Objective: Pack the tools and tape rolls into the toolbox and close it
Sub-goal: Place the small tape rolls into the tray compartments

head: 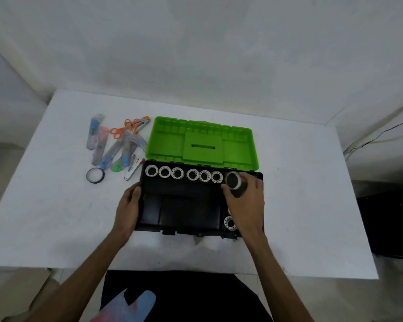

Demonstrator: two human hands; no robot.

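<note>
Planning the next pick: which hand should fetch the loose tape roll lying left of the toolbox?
Left. The left hand rests on the toolbox edge nearest that tape roll; the right hand grips another roll.

You see six white tape rolls [184, 175] in a row, one [229, 223] apart, one grey roll [234, 180], one black-rimmed roll [95, 175], one toolbox [149, 219], one pair of orange scissors [125, 127]
</note>
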